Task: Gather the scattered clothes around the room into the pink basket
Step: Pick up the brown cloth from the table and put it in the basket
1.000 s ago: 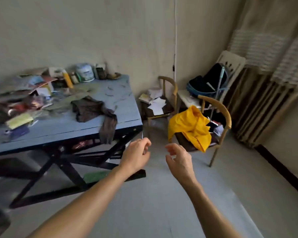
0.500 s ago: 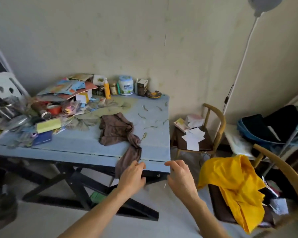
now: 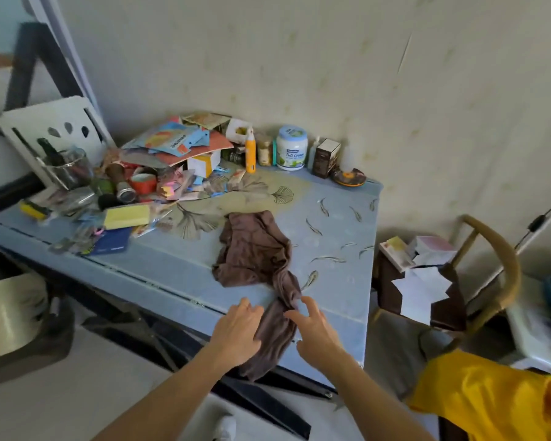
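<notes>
in the last half second the person has closed in on the table [image 3: 172, 268] and both hands have reached the brown garment [image 3: 255, 246]. the left hand [image 3: 239, 335] lies loosely against the 9 o'clock side of its tail and the right hand [image 3: 315, 338] is spread at the 3 o'clock side, neither clamped yet, so the pick-up looks about to start; no pink basket is in view. the garment's long axis runs 12 to 6 o'clock, bunched body toward 12 and narrow tail pointing to 6, drooping over the table's near edge between the hands.
</notes>
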`<state>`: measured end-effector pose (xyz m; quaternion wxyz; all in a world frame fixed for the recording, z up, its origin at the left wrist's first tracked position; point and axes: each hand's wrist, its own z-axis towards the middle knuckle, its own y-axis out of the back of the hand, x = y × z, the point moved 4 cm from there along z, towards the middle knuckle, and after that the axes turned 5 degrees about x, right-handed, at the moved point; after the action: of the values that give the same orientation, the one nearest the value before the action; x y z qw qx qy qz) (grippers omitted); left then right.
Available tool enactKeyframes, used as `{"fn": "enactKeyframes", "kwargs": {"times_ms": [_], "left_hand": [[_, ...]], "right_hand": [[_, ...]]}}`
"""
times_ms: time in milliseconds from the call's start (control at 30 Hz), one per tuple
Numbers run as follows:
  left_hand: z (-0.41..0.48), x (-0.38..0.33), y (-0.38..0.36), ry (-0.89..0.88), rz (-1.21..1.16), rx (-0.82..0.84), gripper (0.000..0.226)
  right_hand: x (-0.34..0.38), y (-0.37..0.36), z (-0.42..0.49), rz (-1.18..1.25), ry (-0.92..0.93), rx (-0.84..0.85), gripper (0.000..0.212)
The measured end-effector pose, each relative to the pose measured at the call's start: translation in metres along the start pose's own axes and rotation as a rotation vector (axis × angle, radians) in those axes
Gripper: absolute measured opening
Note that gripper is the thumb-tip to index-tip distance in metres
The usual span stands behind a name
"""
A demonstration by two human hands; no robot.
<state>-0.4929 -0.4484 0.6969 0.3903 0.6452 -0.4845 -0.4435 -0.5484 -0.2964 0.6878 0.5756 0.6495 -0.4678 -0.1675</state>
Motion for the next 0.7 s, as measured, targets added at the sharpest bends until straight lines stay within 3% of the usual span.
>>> {"fn": "enactKeyframes", "kwargs": {"times_ms": [300, 400, 500, 567, 700], "left_hand": [[0.110, 0.058, 0.032, -0.062, 0.039, 0.111, 0.041], [0.142, 0.086, 0.053, -0.059, 0.025, 0.050, 0.059], [0.178, 0.112, 0.068, -0.008, -0.009, 0.006, 0.094], [0.197, 0.122, 0.073, 0.022, 0.002, -0.011, 0.111], [0.235, 0.143, 0.062, 0.042, -0.008, 0.070, 0.130]], "right_hand": [[-0.006, -0.025, 0.137, 0.130, -0.173, 0.184, 0.041], [0.026, 0.004, 0.181, 0.234, -0.163, 0.067, 0.045], [0.059, 0.054, 0.233, 0.289, -0.118, -0.126, 0.055], [0.067, 0.077, 0.259, 0.231, -0.087, -0.191, 0.064], [0.047, 0.077, 0.296, -0.131, -0.178, -0.069, 0.089]]}}
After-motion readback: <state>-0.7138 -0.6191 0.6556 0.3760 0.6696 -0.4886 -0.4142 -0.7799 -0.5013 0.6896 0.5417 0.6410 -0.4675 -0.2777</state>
